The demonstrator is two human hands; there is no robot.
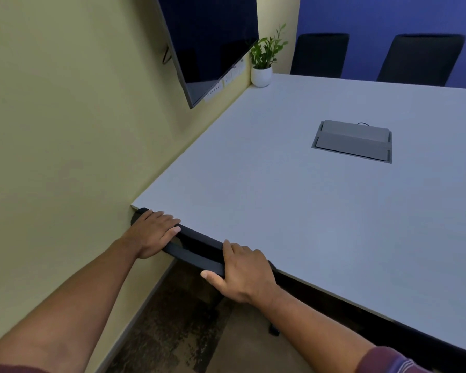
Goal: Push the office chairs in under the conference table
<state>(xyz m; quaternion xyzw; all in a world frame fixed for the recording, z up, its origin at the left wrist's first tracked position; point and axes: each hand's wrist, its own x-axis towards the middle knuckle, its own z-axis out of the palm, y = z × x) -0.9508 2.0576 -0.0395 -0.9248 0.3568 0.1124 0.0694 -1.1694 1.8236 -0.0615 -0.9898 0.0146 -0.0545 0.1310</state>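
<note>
The top rail of a black office chair's backrest point(191, 244) lies against the near edge of the pale grey conference table point(280, 211), close to the wall. My left hand point(152, 234) grips the rail's left end, and my right hand point(241, 273) grips its right end, fingers curled over the top. The seat is hidden under the tabletop; one black base leg with a caster point(273, 329) shows on the floor. Two more black chairs point(319, 55) point(420, 59) stand tucked at the table's far side.
A cream wall point(65, 130) runs close along the left, with a wall-mounted screen point(210, 41). A potted plant point(262, 68) stands at the table's far left corner. A grey cable box lid point(353, 141) is set into the tabletop. Dark carpet point(178, 327) lies below.
</note>
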